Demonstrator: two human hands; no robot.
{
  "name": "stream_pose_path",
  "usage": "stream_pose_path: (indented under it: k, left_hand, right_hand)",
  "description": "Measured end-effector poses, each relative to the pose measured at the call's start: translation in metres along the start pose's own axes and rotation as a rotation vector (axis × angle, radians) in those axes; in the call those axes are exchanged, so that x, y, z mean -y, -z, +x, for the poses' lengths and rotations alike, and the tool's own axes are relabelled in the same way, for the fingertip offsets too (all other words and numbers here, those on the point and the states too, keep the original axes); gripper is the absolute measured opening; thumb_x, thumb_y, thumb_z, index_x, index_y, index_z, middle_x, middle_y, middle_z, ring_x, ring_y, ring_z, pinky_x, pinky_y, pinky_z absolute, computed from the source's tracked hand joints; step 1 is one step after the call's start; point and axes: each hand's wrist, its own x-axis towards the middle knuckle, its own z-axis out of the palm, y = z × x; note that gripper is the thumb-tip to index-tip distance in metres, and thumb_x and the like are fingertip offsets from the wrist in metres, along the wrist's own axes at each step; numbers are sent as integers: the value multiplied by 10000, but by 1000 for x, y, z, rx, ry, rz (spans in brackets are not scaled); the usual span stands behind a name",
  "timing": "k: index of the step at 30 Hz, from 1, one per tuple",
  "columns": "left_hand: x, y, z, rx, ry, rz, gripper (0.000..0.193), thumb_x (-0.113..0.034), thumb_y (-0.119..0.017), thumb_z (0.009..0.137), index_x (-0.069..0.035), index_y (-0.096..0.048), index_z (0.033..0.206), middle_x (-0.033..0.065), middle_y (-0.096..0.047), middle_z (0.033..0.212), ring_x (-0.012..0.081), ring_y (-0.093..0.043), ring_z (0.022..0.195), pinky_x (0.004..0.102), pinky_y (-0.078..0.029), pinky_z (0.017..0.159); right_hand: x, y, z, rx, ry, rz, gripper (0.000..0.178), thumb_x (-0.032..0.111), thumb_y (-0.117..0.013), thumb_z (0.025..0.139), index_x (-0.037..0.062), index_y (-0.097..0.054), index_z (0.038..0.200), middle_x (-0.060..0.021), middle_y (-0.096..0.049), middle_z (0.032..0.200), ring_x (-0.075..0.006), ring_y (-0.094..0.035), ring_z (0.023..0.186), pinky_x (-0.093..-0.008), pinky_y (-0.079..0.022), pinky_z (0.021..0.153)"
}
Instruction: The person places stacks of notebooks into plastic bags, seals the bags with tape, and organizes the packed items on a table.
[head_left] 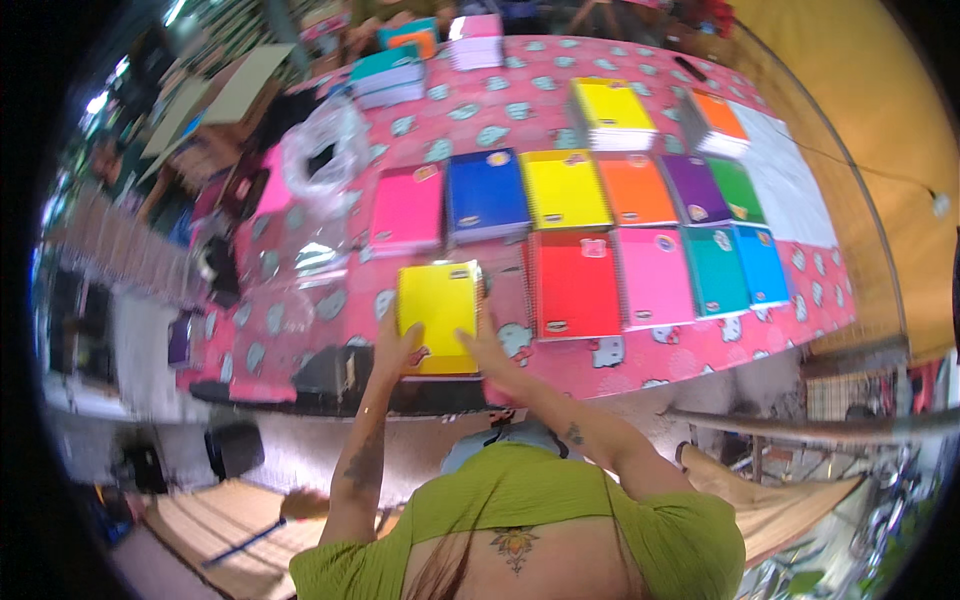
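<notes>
Between my hands is a yellow spiral notebook (pixel 438 312), its wire binding along the right side, at the near edge of the table. My left hand (pixel 396 345) grips its left side, thumb on the cover. On the right side my right hand (pixel 483 347) holds it the same way. Just right of it lie a red notebook (pixel 575 285) and a pink notebook (pixel 655 278). Behind it stand a hot pink notebook (pixel 407 208), a blue notebook (pixel 487 193) and another yellow notebook (pixel 566 190). Whether mine is one notebook or several stacked cannot be told.
Orange (pixel 637 190), purple (pixel 694 190), green and teal notebooks fill the right of the pink patterned tablecloth (pixel 470 120). A clear plastic bag (pixel 325 150) and clear film lie left. An open cardboard box (pixel 215 120) stands far left. People are partly visible beyond the table.
</notes>
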Motion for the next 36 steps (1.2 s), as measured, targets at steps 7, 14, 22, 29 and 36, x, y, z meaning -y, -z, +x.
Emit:
stream_pose_path:
  k: [7,14,22,29,36]
  left_hand:
    - [-29,-5,50,-272,-27,272,605,-228,-702,864,9,-459,1365,232,-545,1305,363,-509,1232,424,-390,1038]
    - [-237,-239,142,39,-364,-87,551,-243,-701,867,-31,-501,1334,278,-415,1368,406,-428,1284,457,-391,1041]
    - [-266,-371,218,81,-25,224,680,-204,-701,857,58,-366,1388,271,-602,1130,424,-617,1011,463,-503,863]
    - [-269,-251,191,50,-39,-667,604,-6,-697,845,-39,-463,1400,95,-567,1283,167,-559,1135,294,-486,928]
    - [-146,-13,78,-267,87,-774,476,-239,-529,985,-61,-413,1411,140,-590,1170,243,-593,1010,375,-499,878]
  right_hand:
    - [76,147,61,-127,491,-294,627,254,-594,945,-40,-354,1444,-260,-315,1512,-359,-266,1437,-446,-203,1175]
    - [71,433,182,-426,-26,-1326,640,343,-606,895,24,-430,1421,-268,-412,1444,-420,-417,1330,-505,-360,1081]
    - [89,543,208,-628,36,-1247,514,401,-601,905,27,-567,1256,-184,-660,1112,-392,-634,1029,-494,-501,896]
    - [96,585,240,-431,68,-1193,335,221,-592,868,-25,-608,1095,-227,-682,968,-388,-671,868,-471,-532,728]
    - [180,363,102,-305,718,-261,393,6,-573,872,-46,-528,1259,-107,-637,1100,-216,-612,1015,-342,-487,893]
